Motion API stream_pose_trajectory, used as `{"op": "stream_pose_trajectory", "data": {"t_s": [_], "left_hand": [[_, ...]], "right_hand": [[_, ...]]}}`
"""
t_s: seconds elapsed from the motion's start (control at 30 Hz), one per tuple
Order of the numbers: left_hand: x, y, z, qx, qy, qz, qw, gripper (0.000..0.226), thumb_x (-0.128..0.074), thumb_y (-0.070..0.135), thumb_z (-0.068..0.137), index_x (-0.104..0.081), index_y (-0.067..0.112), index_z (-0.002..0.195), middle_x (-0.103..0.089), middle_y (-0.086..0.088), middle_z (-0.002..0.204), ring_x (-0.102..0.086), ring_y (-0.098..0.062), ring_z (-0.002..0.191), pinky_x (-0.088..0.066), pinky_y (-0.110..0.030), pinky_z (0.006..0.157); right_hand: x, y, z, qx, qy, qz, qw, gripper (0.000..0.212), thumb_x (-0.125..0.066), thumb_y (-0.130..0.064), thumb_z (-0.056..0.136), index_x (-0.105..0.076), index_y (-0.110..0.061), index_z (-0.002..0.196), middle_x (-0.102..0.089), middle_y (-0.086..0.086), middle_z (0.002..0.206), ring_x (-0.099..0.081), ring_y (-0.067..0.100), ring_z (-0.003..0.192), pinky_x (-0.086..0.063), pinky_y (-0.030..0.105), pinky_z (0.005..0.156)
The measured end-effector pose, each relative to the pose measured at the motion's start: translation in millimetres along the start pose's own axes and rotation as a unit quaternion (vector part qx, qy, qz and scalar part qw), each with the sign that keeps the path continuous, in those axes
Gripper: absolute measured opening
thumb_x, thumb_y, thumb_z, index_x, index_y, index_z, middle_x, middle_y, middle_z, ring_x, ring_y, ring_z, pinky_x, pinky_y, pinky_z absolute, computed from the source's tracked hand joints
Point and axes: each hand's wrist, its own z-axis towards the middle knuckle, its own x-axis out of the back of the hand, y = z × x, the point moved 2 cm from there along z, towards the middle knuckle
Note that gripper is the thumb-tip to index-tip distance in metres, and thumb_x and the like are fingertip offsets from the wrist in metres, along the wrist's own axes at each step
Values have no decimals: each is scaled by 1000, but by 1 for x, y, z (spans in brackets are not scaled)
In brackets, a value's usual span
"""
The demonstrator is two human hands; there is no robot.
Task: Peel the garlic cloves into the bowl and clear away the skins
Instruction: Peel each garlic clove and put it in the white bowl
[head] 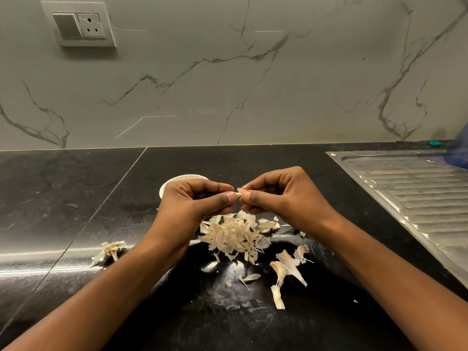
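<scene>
1. Head view, hands: a small pale garlic clove (238,195) is pinched from both ends. It is gripped between thumb and forefinger by the left hand (192,201), and its papery tip is nipped by the right hand (281,196). The other fingers are curled in.
2. Head view, places: the clove is held mid-frame above the glossy black stone counter (63,198). The round white bowl (177,178) is seen at 11 o'clock from it, mostly hidden behind the left hand, so its contents cannot be told. A heap of dry beige garlic skins (235,236) lies at 6 o'clock, looser curled skins (283,272) at 5 o'clock, and a stripped bulb stalk (110,249) at 8 o'clock.
3. Risks, as judged: the clove could be dropped into the heap if the skin tears suddenly. Light skins could be scattered toward the ribbed steel sink drainboard (405,188) at 3 o'clock when swept.
4. Writing: none can be read. The grey switch-and-socket plate (78,27) at 10 o'clock bears no legible mark.
</scene>
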Motion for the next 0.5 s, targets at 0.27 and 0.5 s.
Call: {"op": "stream_pose_trajectory", "data": {"t_s": [0.27, 0.5], "left_hand": [[-1, 4, -1, -3, -30, -15, 999, 26, -81, 5, 73, -77, -6, 96, -78, -21, 87, -74, -24, 71, -64, -27, 72], [-5, 5, -2, 35, -46, -89, 994, 12, -75, -2, 77, -79, -2, 89, -77, -21, 87, -74, -23, 70, -62, -23, 67]], "right_hand": [[-1, -3, -1, 13, 2, 4, 1000, 8, -73, -4, 96, -81, -2, 99, -79, 14, 84, -78, 28, 76, -65, 30, 71], [-5, -6, -2, -17, 7, 116, 993, 12, -67, 3, 97, -79, 3, 93, -76, 15, 76, -71, 21, 65, -60, 25, 61]]}}
